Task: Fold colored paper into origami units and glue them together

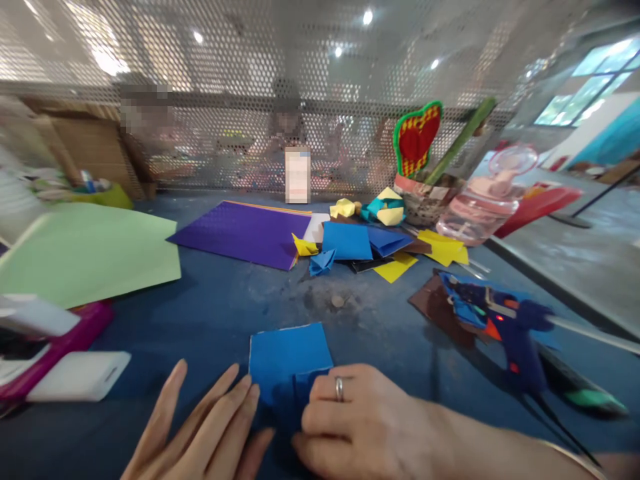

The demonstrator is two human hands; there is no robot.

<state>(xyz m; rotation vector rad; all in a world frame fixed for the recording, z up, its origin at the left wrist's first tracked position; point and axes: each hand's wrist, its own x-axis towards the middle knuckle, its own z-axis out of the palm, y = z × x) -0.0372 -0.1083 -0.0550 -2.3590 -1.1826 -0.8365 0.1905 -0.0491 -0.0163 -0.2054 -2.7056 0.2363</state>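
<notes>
Blue paper [287, 352], squarish and bright (its flap [305, 387] darker), is gripped by the right hand [360, 417], left hand [207, 433] loosely spread.

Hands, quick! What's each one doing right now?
Left hand: open, spread at the left edge of the blue square of paper.
Right hand: curled over the paper's lower right; whether it's gripping can't be told.

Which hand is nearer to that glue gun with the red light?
The right hand: it is on the blue paper, left of the glue gun. The left hand is farther away, at the paper's left edge.
</notes>
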